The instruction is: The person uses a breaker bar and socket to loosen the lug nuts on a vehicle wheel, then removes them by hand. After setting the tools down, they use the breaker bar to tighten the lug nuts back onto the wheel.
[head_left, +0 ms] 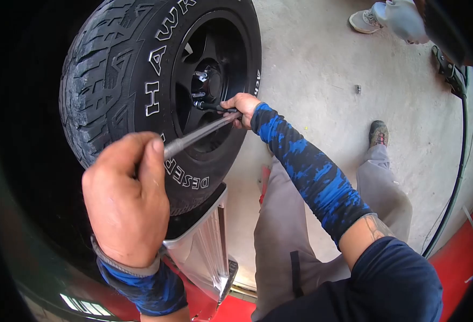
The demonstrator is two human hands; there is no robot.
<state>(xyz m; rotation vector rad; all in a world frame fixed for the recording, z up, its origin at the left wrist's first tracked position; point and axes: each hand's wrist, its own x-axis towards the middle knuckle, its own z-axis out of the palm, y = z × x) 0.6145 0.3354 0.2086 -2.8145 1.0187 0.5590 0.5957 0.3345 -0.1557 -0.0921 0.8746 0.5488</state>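
My left hand is closed around the knurled grip of a long metal socket wrench. Its bar slants up and right to my right hand, whose fingers wrap around the head end. From there a dark extension reaches left to a lug nut on the wheel's hub. The socket's exact fit on the nut is too small to make out. Another shiny lug nut shows higher on the hub. A black wheel carries the thick tire with white raised letters.
A silver running board juts out below the tire, beside the dark car body. On the concrete floor lies a small metal piece. A black hose runs along the right. Another person's shoe is at upper right.
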